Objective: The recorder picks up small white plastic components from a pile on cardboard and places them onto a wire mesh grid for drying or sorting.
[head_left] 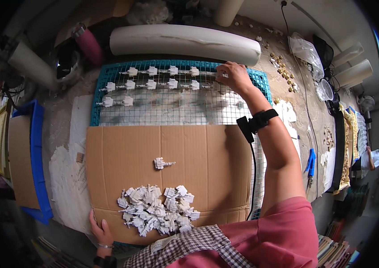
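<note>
At the far right part of the teal mesh rack (270, 89), my right hand (235, 76) pinches a small white castle-shaped piece, mostly hidden by the fingers. Similar white pieces (152, 84) lie spaced out in rows on the wire grid to its left. My left hand (102, 231) grips the lower left edge of a brown cardboard sheet (189, 152), which overlaps the near part of the rack. A heap of white pieces (147, 210) rests on the cardboard close to me. One single piece (163, 164) lies apart from it, farther up.
Behind the rack lies a long white roll (185, 43); a pink bottle (87, 44) stands to its left. A blue tray (39, 165) is at the left. Blue-handled pliers (311, 161) and a black cable (303, 85) lie at the right. Another person (372, 158) is far right.
</note>
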Tool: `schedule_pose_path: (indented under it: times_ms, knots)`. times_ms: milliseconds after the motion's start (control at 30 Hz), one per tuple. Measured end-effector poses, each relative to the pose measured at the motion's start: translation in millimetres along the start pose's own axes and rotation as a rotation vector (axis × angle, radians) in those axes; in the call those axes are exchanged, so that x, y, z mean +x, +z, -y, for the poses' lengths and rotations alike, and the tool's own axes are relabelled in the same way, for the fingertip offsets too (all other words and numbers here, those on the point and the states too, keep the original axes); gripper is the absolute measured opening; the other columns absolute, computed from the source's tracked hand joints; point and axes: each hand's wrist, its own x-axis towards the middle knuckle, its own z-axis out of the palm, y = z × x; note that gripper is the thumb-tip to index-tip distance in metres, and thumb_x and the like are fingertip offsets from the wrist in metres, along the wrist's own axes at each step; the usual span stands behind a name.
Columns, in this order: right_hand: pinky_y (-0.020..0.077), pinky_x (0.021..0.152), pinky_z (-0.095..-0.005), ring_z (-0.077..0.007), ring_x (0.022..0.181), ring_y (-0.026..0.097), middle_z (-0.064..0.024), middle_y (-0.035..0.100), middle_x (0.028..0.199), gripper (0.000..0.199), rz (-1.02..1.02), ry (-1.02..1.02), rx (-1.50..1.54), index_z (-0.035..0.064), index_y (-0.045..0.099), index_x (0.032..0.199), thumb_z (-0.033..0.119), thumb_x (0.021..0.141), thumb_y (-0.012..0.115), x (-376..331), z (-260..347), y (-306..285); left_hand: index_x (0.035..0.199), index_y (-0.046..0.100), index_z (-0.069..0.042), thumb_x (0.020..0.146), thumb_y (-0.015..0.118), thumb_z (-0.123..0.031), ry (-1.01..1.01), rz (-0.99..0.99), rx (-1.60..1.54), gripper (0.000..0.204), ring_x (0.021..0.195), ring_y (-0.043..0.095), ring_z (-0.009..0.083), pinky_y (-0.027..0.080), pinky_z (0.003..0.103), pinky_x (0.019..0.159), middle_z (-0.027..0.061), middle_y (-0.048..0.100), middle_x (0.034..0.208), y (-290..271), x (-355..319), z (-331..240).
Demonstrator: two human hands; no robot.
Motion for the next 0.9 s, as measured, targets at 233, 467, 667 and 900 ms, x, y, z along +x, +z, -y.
schedule_pose_path:
  times_ms: [233,467,667,900]
  knots:
    - [0.0354,0.090,-0.0405,-0.0267,0.100,0.053,-0.0073,0.060,0.094,0.028,0.067,0.057,-0.014,0.0135,0.065,0.096,0.025,0.071,0.068,-1.3,1.9,-5.9,0.131,0.031,0.007,0.087,0.043,-0.018,0.034,-0.007,0.022,0.052,0.117,0.044,0.0333,0.032,0.039,0.100,0.0235,0.044,0.127,1.2,0.7,2.7]
    - [0.0391,0.091,-0.0417,-0.0259,0.105,0.054,-0.0078,0.060,0.109,0.041,-0.031,0.204,0.055,0.0136,0.062,0.109,0.030,0.072,0.069,-14.8,-25.4,-33.0,0.130,0.032,0.007,0.085,0.045,-0.016,0.021,-0.015,-0.013,0.053,0.117,0.044,0.0357,0.032,0.041,0.099,0.0248,0.043,0.126,0.2,0.5,8.4]
    - [0.0407,0.085,-0.0382,-0.0240,0.099,0.056,-0.0043,0.062,0.098,0.032,0.057,0.145,-0.023,0.0169,0.064,0.100,0.029,0.070,0.069,-31.2,-53.0,-24.7,0.130,0.032,0.006,0.086,0.045,-0.017,0.026,-0.009,-0.021,0.052,0.116,0.044,0.0361,0.033,0.041,0.099,0.0249,0.044,0.126,2.0,2.2,2.2]
    - [0.0396,0.082,-0.0378,-0.0231,0.096,0.056,-0.0028,0.062,0.092,0.030,-0.042,0.167,0.064,0.0156,0.064,0.095,0.028,0.069,0.071,-34.5,-37.4,-32.4,0.131,0.032,0.007,0.086,0.044,-0.017,0.010,0.003,-0.005,0.052,0.118,0.043,0.0360,0.032,0.041,0.099,0.0251,0.043,0.128,0.5,0.9,1.0]
